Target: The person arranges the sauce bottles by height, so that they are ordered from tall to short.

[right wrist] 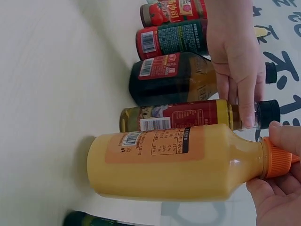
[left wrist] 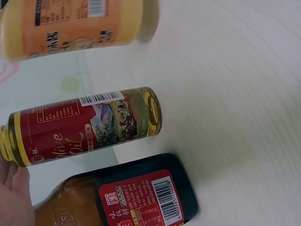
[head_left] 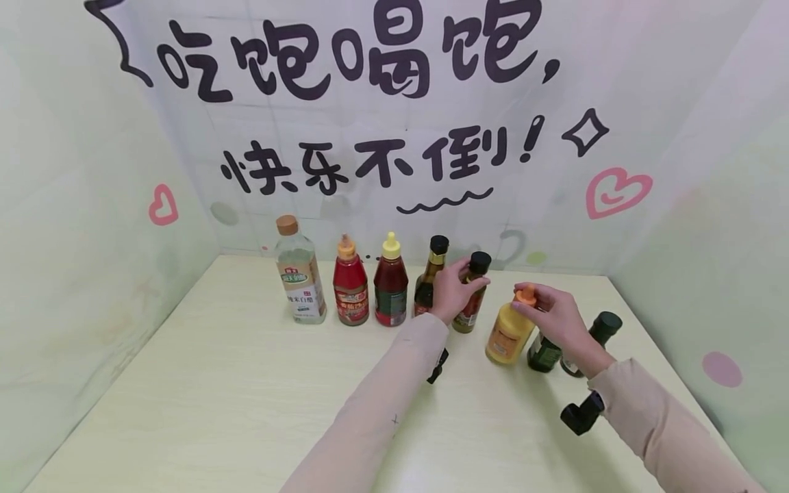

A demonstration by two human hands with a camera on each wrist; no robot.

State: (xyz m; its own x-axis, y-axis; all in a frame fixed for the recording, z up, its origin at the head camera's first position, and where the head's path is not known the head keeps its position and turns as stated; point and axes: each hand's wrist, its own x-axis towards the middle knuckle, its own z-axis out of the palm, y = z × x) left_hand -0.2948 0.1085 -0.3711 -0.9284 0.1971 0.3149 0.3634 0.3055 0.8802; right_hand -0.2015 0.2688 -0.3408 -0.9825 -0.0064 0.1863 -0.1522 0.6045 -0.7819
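My left hand pinches the neck of a slim olive oil bottle with a red label and black cap. The orange cap of a yellow squeeze bottle is held between the thumb and fingers of my right hand. In the right wrist view, the yellow bottle stands next to the olive oil. A dark sauce bottle with a red label is on the olive oil's other side, partly hidden by my left hand in the head view.
Further left along the back stand a clear white vinegar bottle, a red ketchup bottle and a dark red squeeze bottle with a yellow tip. Two dark green bottles, one with a green cap, stand under my right forearm. A printed backdrop rises behind.
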